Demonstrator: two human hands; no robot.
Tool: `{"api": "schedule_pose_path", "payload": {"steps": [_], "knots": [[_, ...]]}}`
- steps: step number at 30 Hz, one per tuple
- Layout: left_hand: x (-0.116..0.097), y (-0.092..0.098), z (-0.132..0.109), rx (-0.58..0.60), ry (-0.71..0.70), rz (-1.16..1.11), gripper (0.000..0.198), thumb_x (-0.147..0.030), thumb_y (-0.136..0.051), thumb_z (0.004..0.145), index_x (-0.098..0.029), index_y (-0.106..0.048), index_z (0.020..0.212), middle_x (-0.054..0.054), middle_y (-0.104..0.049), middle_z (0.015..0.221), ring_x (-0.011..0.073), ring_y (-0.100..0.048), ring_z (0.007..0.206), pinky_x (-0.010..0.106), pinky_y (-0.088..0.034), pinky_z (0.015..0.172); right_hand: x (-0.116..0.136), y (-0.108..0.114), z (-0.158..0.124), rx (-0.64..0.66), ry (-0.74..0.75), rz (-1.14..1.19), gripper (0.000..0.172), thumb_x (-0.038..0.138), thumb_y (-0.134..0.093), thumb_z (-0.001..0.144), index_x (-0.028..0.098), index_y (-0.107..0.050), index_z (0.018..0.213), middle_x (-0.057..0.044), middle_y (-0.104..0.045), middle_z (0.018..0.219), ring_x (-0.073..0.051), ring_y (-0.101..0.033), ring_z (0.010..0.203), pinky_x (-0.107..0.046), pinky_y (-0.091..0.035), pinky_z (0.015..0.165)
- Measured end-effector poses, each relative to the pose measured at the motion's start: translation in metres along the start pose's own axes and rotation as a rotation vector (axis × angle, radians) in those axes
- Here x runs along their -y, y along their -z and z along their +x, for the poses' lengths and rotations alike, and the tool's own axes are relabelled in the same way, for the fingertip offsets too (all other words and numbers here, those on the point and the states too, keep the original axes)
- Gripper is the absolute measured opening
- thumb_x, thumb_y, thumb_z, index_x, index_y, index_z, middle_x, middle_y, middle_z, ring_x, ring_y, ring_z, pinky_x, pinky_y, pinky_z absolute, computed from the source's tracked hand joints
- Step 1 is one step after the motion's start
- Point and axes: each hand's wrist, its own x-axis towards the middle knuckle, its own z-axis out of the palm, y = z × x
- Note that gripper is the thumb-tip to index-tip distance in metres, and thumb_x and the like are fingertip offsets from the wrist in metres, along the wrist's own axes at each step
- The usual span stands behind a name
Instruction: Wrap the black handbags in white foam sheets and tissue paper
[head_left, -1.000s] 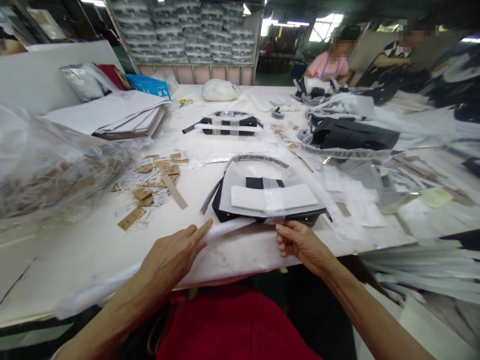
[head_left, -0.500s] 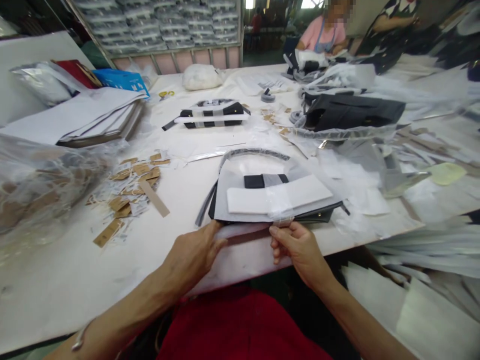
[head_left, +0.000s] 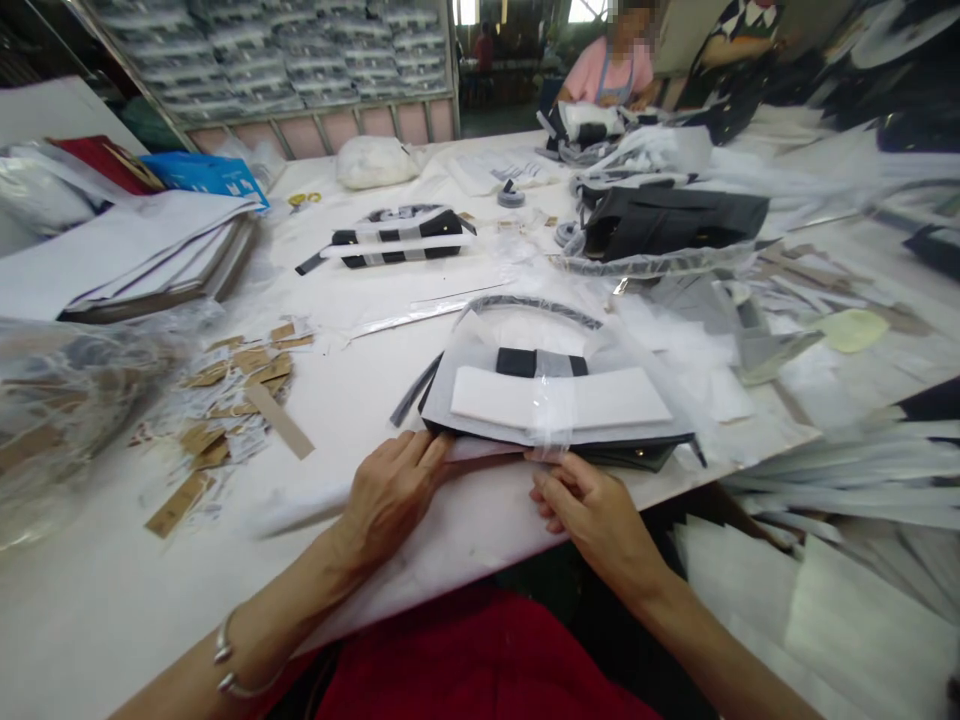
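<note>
1. At the near edge of the table (head_left: 352,390), the black handbag (head_left: 517,362) is lying flat with its handle (head_left: 536,305) pointing away from me.
2. Done, as I am judging it: a white pad (head_left: 622,400) is sitting across the front, and a clear tape band (head_left: 553,415) is crossing it.
3. Left, as I am judging it: the white sheet (head_left: 465,515) under the bag is lying loose toward me.
4. I am keeping the left hand (head_left: 394,490) flat, fingers stretched out and pressing the sheet at the bag's near corner.
5. I am resting the right hand (head_left: 592,510) with its fingers bent at the tape's end. I cannot tell whether they are pinching.
6. Against a second ago, the sheet is no longer trailing rolled to the left, and the left hand is lying nearer the bag.
7. Card tags (head_left: 225,400) are lying scattered to the left.
</note>
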Motion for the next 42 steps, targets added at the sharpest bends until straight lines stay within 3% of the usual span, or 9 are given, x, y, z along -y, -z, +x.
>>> {"api": "schedule_pose_path", "payload": {"steps": [4,9,12,19,24,29,33,38,42], "knots": [[0.0,0.01,-0.002,-0.22,-0.1,-0.007,0.017,-0.017,-0.059,0.095,-0.015,-0.061,0.111,0.007,-0.068,0.096,0.0227,-0.062,0.096,0.041,-0.048,0.091,-0.005,0.009,-0.01,-0.216,0.243,-0.316,0.025,0.039,-0.051,0.092,0.021,-0.065,0.082,-0.003,-0.067,0.074,-0.018,-0.063,0.068,-0.03,-0.049,0.065],[-0.006,0.019,0.002,-0.376,-0.092,-0.025,0.025,-0.011,-0.068,0.087,-0.016,-0.063,0.112,0.008,-0.065,0.111,0.0306,-0.047,0.13,0.055,-0.033,0.115,-0.017,0.015,-0.015,-0.429,0.505,-0.657,0.023,0.03,-0.049,0.096,0.021,-0.064,0.083,-0.005,-0.059,0.081,-0.021,-0.059,0.078,-0.034,-0.046,0.074],[-0.009,0.016,0.005,-0.333,-0.161,-0.108,0.024,-0.004,-0.062,0.088,-0.012,-0.061,0.111,0.015,-0.056,0.131,0.0362,-0.034,0.141,0.055,-0.037,0.114,-0.023,0.018,-0.014,-0.406,0.592,-0.668,0.017,0.024,-0.051,0.096,0.021,-0.067,0.09,-0.007,-0.058,0.093,-0.022,-0.058,0.089,-0.036,-0.048,0.079],[-0.027,0.0,0.028,-0.324,-0.183,-0.176,0.012,-0.005,-0.058,0.09,-0.011,-0.064,0.098,0.014,-0.057,0.135,0.0363,-0.048,0.13,0.048,-0.049,0.102,-0.03,0.023,-0.01,-0.377,0.661,-0.544,0.021,0.016,-0.052,0.094,0.023,-0.07,0.103,-0.009,-0.056,0.108,-0.022,-0.058,0.1,-0.033,-0.052,0.083],[-0.03,-0.011,0.031,-0.326,-0.192,-0.153,0.008,-0.012,-0.06,0.091,-0.017,-0.066,0.093,0.009,-0.057,0.137,0.0303,-0.052,0.121,0.043,-0.051,0.096,-0.03,0.039,-0.011,-0.391,0.526,-0.393,0.022,0.02,-0.053,0.091,0.025,-0.073,0.093,-0.005,-0.06,0.1,-0.019,-0.066,0.087,-0.031,-0.055,0.076],[-0.03,-0.02,0.031,-0.307,-0.2,-0.118,0.007,-0.016,-0.063,0.089,-0.022,-0.067,0.092,0.007,-0.059,0.136,0.0284,-0.052,0.119,0.042,-0.048,0.094,-0.024,0.031,-0.007,-0.458,0.113,0.157,0.014,0.033,-0.064,0.082,0.02,-0.068,0.081,-0.003,-0.068,0.083,-0.015,-0.068,0.057,-0.027,-0.056,0.055],[-0.033,-0.021,0.034,-0.317,-0.188,-0.102,0.01,-0.015,-0.061,0.09,-0.022,-0.067,0.094,0.007,-0.061,0.133,0.0292,-0.052,0.117,0.042,-0.046,0.092,-0.011,0.034,0.011,-0.482,0.022,0.504,0.032,0.038,-0.076,0.069,0.021,-0.058,0.089,0.007,-0.059,0.054,-0.013,-0.058,0.044,-0.025,-0.052,0.047],[-0.029,-0.018,0.031,-0.325,-0.226,-0.131,0.01,-0.015,-0.059,0.091,-0.021,-0.067,0.091,0.007,-0.063,0.13,0.0283,-0.052,0.115,0.042,-0.046,0.092,-0.003,0.053,0.026,-0.417,0.003,0.248,0.018,0.033,-0.067,0.071,0.019,-0.057,0.074,0.007,-0.051,0.04,-0.01,-0.047,0.034,-0.021,-0.04,0.039],[-0.017,-0.01,0.02,-0.324,-0.245,-0.154,0.011,-0.015,-0.058,0.092,-0.021,-0.067,0.092,0.008,-0.064,0.127,0.0268,-0.052,0.115,0.041,-0.046,0.093,-0.002,0.05,0.019,-0.253,0.005,0.166,0.027,0.041,-0.067,0.074,0.018,-0.061,0.084,0.003,-0.064,0.055,-0.01,-0.05,0.038,-0.022,-0.04,0.041]]}}
